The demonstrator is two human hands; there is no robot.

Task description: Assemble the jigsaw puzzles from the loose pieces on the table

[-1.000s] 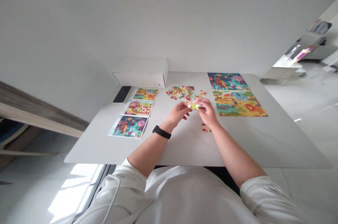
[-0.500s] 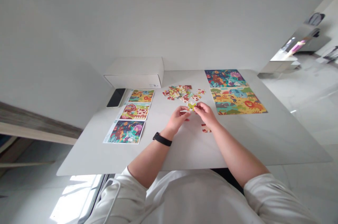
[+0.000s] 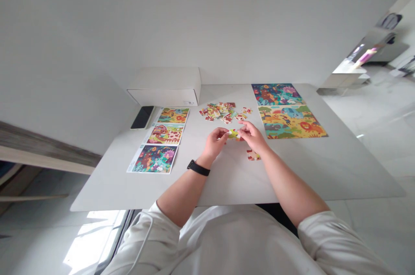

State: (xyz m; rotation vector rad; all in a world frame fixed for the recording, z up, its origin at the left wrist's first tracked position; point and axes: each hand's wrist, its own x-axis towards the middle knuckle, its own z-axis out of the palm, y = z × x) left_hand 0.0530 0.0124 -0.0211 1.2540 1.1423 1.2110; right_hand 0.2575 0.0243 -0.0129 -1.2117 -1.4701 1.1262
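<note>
Between my two hands, green-and-red puzzle pieces [image 3: 234, 135] are held just over the table. My left hand [image 3: 216, 140] pinches their left end, a black band on its wrist. My right hand [image 3: 251, 135] grips the right end with thumb and forefinger. Whether the pieces are joined is too small to tell. Just beyond the hands is a pile of loose puzzle pieces [image 3: 218, 111]. A small group of red and cream pieces [image 3: 253, 155] lies below my right hand, near the forearm.
On the left lie three picture cards [image 3: 164, 134] and a black phone [image 3: 142, 117]. A white box [image 3: 164, 87] stands at the back by the wall. Two puzzle pictures [image 3: 292, 122] lie at the right on the white table [image 3: 340, 171].
The pieces in my hands have come slightly lower and turned flatter, showing more green and red. My left hand has shifted a little left, its fingers closer together.
</note>
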